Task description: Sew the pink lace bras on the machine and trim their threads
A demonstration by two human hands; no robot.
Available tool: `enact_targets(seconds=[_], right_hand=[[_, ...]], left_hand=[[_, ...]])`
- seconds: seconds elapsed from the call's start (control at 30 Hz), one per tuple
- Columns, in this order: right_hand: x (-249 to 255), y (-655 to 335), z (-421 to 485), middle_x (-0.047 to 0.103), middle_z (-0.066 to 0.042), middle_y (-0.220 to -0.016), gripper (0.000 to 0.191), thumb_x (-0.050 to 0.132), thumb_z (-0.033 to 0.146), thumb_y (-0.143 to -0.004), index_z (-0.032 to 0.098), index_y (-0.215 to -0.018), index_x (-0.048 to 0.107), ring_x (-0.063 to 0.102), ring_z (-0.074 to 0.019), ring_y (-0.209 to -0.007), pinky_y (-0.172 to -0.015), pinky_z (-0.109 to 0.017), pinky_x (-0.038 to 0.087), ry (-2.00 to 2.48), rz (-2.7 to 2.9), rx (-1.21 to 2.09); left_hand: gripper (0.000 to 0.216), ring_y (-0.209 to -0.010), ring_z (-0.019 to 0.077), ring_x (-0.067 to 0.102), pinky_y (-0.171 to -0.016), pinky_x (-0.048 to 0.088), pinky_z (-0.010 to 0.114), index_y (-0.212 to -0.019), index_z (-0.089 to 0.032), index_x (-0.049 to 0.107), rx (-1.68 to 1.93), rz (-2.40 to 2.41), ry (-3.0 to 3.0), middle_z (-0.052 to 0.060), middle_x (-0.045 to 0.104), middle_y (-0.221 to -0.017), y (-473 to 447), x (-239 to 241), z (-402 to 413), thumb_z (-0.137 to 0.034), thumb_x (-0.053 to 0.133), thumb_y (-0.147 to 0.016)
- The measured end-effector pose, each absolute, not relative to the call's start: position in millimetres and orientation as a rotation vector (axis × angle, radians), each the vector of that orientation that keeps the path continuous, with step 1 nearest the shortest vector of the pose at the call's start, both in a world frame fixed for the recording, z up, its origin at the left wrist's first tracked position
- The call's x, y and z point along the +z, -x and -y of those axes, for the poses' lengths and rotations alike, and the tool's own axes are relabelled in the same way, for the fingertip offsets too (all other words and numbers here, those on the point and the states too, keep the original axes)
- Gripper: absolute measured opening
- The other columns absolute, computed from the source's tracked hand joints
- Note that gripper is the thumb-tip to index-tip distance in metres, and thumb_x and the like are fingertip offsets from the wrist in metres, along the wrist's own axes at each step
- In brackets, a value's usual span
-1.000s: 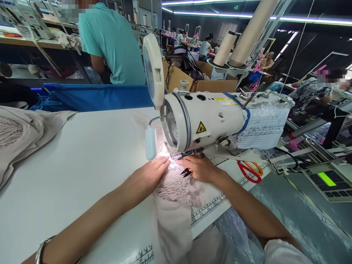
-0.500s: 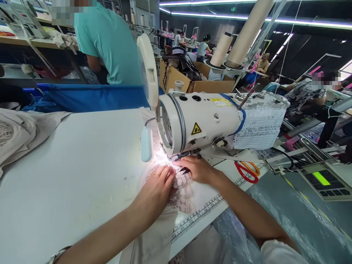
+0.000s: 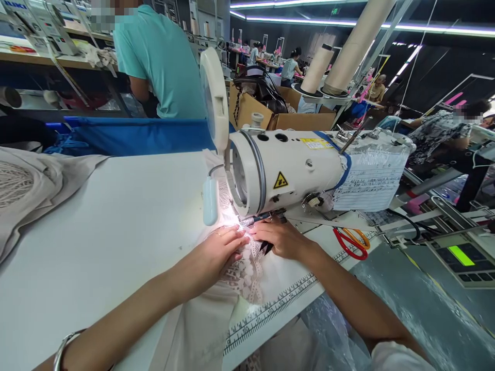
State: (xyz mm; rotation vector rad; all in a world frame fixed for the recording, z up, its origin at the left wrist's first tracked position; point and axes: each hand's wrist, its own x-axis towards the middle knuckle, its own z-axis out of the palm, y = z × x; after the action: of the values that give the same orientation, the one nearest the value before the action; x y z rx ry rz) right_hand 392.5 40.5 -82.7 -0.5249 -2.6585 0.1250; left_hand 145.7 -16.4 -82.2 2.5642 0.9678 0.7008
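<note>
My left hand (image 3: 217, 251) lies flat, fingers stretched out, on a piece of white lace fabric (image 3: 243, 270) in front of the needle of a white sewing machine (image 3: 286, 167). My right hand (image 3: 281, 238) rests on the same fabric just right of the needle, fingers curled round small black thread snips (image 3: 266, 247) whose tips point down from the palm. The fingertips of both hands nearly meet under the machine's bright lamp. Plain beige cloth (image 3: 201, 330) joined to the lace hangs toward me over the table edge.
Red and orange scissors (image 3: 351, 241) lie on the white table (image 3: 116, 226) right of the machine. A pile of beige and lace garments (image 3: 27, 185) sits far left. A person in a teal shirt (image 3: 162, 62) stands behind a blue bin. A control panel (image 3: 460, 257) is at right.
The lace piece has shifted under the needle and its plain part now hangs nearer me. My left hand went from flat to bunched on the lace and back to flat.
</note>
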Motion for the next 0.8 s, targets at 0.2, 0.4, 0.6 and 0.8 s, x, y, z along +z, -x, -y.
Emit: enact_targets(seconds=[0.2, 0.4, 0.6, 0.8], right_hand=[[-80.0, -389.2, -37.5, 0.072, -0.007, -0.121, 0.032, 0.046, 0.001, -0.091, 0.016, -0.109, 0.068, 0.063, -0.0218, -0.113, -0.095, -0.034, 0.05, 0.555, 2.661, 0.055], [-85.0, -388.1, -38.5, 0.073, -0.006, -0.118, 0.035, 0.042, 0.0, -0.09, 0.017, -0.102, 0.07, 0.063, -0.0232, -0.11, -0.095, -0.039, 0.052, 0.504, 2.656, -0.006], [-84.7, -388.6, -37.4, 0.073, -0.007, -0.118, 0.035, 0.043, 0.001, -0.09, 0.017, -0.109, 0.069, 0.064, -0.0221, -0.11, -0.094, -0.036, 0.054, 0.526, 2.629, 0.037], [-83.1, -390.0, -35.3, 0.073, -0.007, -0.118, 0.037, 0.044, 0.0, -0.089, 0.018, -0.107, 0.07, 0.063, -0.0219, -0.11, -0.087, -0.035, 0.055, 0.551, 2.654, 0.048]], left_hand=[[0.032, -0.109, 0.0219, 0.062, -0.088, 0.054, 0.033, -0.123, -0.023, 0.064, 0.709, -0.932, -2.571, 0.009, 0.064, -0.121, -133.5, -83.6, -2.1, -0.021, 0.038, -0.103], [0.026, -0.106, 0.0236, 0.062, -0.089, 0.053, 0.038, -0.111, -0.019, 0.066, 0.758, -0.97, -2.723, 0.011, 0.066, -0.117, -135.9, -86.9, -2.4, -0.015, 0.042, -0.1], [0.033, -0.094, 0.0216, 0.063, -0.084, 0.053, 0.038, -0.116, -0.02, 0.063, 0.745, -0.898, -2.798, 0.01, 0.068, -0.106, -138.9, -89.2, 2.5, -0.006, 0.04, -0.097], [0.029, -0.107, 0.0259, 0.06, -0.087, 0.051, 0.043, -0.117, -0.017, 0.062, 0.696, -0.966, -2.869, 0.012, 0.066, -0.114, -137.2, -90.7, 0.9, -0.008, 0.044, -0.097]])
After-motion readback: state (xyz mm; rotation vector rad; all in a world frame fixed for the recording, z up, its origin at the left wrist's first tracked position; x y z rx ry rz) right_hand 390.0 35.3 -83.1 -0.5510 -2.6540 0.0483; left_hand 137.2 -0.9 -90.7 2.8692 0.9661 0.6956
